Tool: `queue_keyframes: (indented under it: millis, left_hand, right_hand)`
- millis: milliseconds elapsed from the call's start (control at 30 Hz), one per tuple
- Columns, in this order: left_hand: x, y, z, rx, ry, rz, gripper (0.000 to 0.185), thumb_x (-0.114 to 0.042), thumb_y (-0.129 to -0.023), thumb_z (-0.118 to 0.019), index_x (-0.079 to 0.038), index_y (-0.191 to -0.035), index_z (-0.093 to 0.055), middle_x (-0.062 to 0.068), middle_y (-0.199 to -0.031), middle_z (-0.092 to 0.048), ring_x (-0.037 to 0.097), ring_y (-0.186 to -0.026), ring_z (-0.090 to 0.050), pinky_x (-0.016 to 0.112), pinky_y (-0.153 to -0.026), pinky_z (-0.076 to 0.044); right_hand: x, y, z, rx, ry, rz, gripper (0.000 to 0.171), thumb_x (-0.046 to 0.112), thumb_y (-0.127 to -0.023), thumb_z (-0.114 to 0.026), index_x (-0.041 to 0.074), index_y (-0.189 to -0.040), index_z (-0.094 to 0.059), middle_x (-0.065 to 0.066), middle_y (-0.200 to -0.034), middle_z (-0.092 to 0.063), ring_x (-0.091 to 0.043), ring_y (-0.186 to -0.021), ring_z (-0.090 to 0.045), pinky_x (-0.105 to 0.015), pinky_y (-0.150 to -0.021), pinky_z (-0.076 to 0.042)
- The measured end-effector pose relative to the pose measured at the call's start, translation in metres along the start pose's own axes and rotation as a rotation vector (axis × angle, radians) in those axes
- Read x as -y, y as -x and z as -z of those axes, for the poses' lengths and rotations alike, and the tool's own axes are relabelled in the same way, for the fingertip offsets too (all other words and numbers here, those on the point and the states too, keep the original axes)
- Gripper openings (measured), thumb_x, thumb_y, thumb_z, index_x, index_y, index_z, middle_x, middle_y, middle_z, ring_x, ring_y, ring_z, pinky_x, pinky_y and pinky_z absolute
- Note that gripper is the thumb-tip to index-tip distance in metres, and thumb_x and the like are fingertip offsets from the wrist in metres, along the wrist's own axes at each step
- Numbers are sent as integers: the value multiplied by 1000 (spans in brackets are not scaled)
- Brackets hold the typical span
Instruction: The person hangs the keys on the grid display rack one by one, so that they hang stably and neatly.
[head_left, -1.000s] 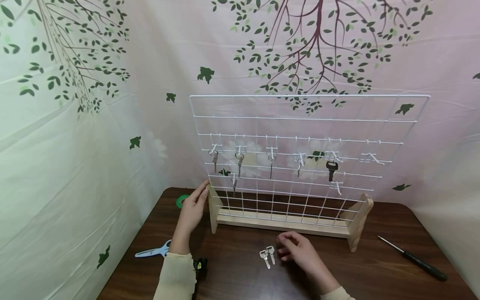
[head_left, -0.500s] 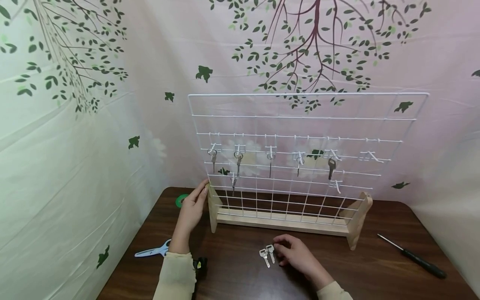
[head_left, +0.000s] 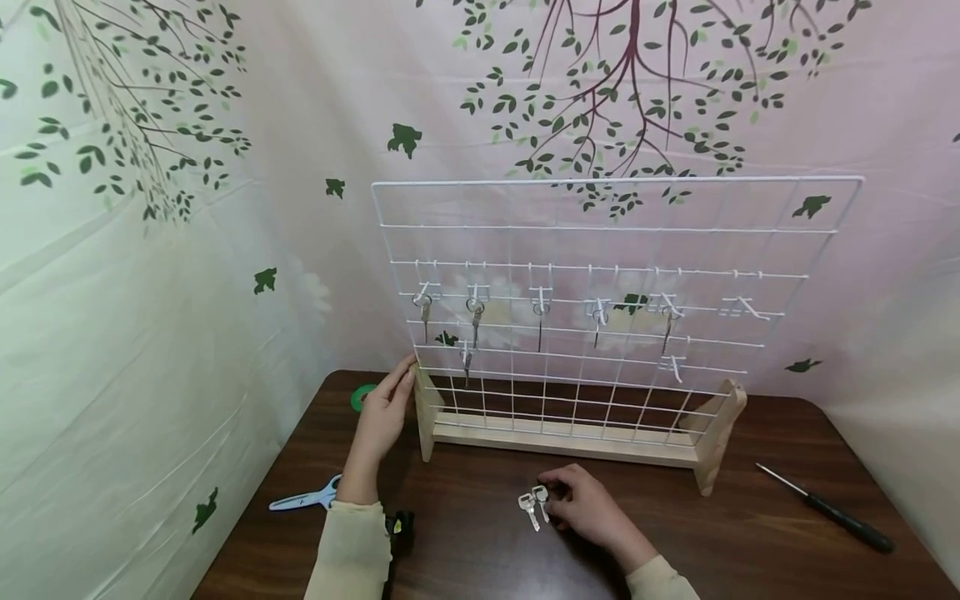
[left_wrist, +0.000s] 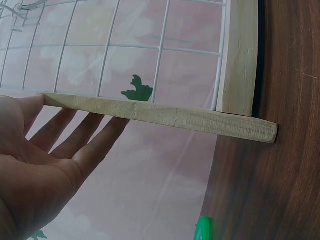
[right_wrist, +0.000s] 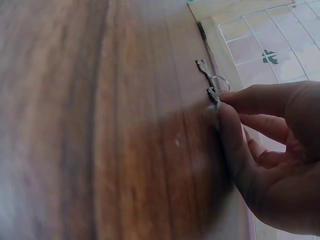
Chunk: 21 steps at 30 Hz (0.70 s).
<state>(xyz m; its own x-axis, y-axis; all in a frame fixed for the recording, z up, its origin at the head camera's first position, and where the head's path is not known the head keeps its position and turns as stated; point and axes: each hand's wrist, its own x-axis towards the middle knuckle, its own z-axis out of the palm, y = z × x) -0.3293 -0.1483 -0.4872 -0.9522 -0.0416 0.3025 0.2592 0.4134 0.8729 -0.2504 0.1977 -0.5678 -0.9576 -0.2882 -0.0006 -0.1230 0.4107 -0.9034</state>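
Note:
A white wire grid rack (head_left: pixel 615 227) stands upright in a wooden base, with keys on rings hanging from several of its white hooks. My left hand (head_left: pixel 384 410) holds the top of the rack's left wooden end (left_wrist: pixel 165 116), thumb on one face and fingers on the other. Two silver keys (head_left: pixel 529 505) lie on the table before the rack, joined by a small ring (right_wrist: pixel 222 82) in the right wrist view. My right hand (head_left: pixel 592 510) pinches the head of the nearer key between thumb and index finger; the other key lies just left of it.
Light blue scissors (head_left: pixel 306 500) lie left on the dark wooden table (head_left: pixel 465 558). A green tape roll (head_left: pixel 362 398) is behind the left hand, and a black object (head_left: pixel 401 530) sits beside the left sleeve. At the right lies a black-handled screwdriver (head_left: pixel 840 521).
My right hand has moved left to the silver keys, and its fingertips have closed on one. On the rack, the dark-headed key has turned edge-on. The left hand stays put.

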Motion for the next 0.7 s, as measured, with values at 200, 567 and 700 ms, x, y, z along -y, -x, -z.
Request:
queue_keyframes:
  millis: [200, 567, 700]
  left_hand:
    - [-1, 0, 0, 5, 0, 12, 48, -47, -113, -50, -31, -159, -53, 6, -166, -51, 36, -156, -47, 63, -124, -42]
    - [-3, 0, 1, 3, 2, 4, 48, -46, -113, -50, -31, -158, -54, 6, -166, -52, 35, -155, -47, 62, -124, -43]
    - [-2, 0, 1, 2, 0, 11, 48, -46, -113, -50, -31, -159, -54, 6, -166, -52, 35, -155, -47, 61, -124, -43]
  right_hand:
    - [3, -2, -5, -40, 50, -31, 38, -2, -81, -83, -2, -118, -72, -12, -101, -58, -11, -64, -55, -23, -48, -54]
    - [9, -6, -10, -88, 90, -90, 33, 4, -83, -85, 1, -111, -68, -7, -95, -56, -15, -62, -55, -24, -46, -51]
    - [11, -7, -12, -116, 105, -118, 25, 0, -83, -82, 2, -103, -67, -6, -92, -56, -15, -61, -55, -25, -45, -51]
